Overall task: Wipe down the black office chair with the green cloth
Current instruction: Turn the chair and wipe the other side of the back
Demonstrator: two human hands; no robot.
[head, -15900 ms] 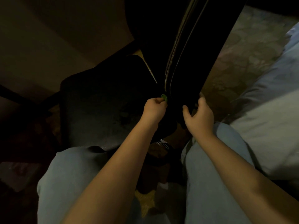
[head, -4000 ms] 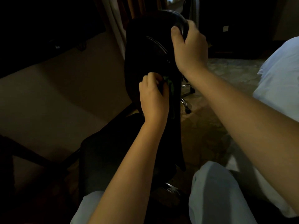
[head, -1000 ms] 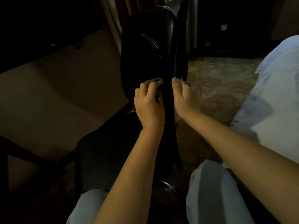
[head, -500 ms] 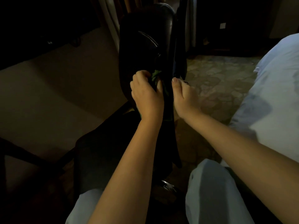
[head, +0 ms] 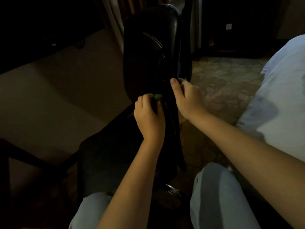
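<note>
Dim floor (head: 222, 76); cloth (head: 158, 96) inside left fingers (head: 146, 99)

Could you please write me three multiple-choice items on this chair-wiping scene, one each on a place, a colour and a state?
1. Where is the cloth? A on the floor; B in the left hand, against the chair; C on the bed.
2. What colour is the cloth? A red; B white; C green.
3. What is the right hand doing? A gripping the chair's edge; B hanging free; C resting on a knee.
Answers: 1 B, its tip shows above that hand on the chair's back; 2 C, the visible tip is green; 3 A, the hand wraps the edge.
</note>
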